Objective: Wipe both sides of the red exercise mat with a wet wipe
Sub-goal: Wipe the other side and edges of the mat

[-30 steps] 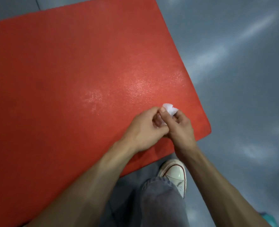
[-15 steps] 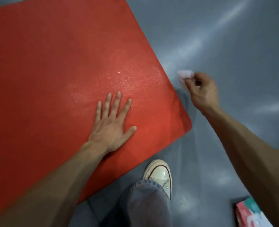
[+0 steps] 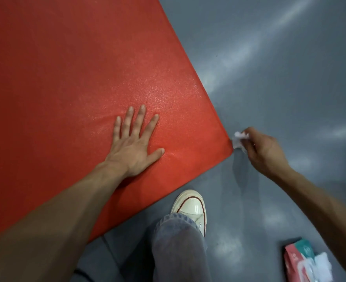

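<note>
Left hand [image 3: 134, 148] flat, fingers spread, on red exercise mat [image 3: 70, 78]; right hand [image 3: 263, 151] pinching crumpled wet wipe [image 3: 239, 139] at mat corner; wipe pack [image 3: 302, 261] open, tissue protruding.

The left hand [image 3: 135, 147] lies flat on the mat [image 3: 66, 78] near its corner — the right hand [image 3: 263, 151] holds the wipe [image 3: 239, 140] at that corner, over the floor [image 3: 269, 58].

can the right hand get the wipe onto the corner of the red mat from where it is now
Probably yes. The right hand pinches the wet wipe right beside the red mat's near corner, with only bare floor between. The left hand rests flat further in, clear of that corner.
</note>
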Motion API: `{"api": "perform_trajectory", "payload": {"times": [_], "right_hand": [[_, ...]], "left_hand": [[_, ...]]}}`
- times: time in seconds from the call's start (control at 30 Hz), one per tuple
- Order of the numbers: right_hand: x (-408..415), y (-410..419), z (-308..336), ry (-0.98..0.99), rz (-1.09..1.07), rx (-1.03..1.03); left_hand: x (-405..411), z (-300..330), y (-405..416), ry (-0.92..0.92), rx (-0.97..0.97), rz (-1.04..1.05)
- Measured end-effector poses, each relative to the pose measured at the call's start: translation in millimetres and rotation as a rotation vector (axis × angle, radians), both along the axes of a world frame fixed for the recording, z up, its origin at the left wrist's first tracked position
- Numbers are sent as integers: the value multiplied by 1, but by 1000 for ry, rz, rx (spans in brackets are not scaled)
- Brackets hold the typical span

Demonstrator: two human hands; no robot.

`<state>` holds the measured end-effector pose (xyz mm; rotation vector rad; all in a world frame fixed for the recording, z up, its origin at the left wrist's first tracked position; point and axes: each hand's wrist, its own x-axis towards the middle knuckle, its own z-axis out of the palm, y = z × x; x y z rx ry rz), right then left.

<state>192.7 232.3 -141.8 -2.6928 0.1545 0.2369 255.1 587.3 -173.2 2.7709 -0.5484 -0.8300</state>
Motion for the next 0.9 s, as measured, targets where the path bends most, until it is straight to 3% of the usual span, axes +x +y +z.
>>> {"api": "perform_trajectory", "payload": {"times": [0.07, 0.17, 0.37, 0.57, 0.63, 0.77, 0.83, 0.9], "right_hand": [[-4, 16, -1, -62, -169, -25], [-30, 61, -7, -40, -247, 9], [-61, 114, -15, 72, 145, 72], [-26, 42, -2, -25, -348, -122], [-32, 73, -2, -2, -259, -38], [-68, 144, -9, 143, 154, 124], [-65, 130, -11, 141, 130, 59], [-54, 98, -12, 140, -50, -31]], "left_hand": [[1, 0, 0, 7, 2, -1], [2, 0, -2, 18, 13, -8], [3, 2, -2, 43, 30, -17], [4, 5, -4, 67, 38, -13], [5, 6, -4, 74, 43, -16], [6, 8, -3, 91, 54, -24], [6, 9, -4, 100, 50, -28], [5, 8, -4, 90, 55, -30]]}}
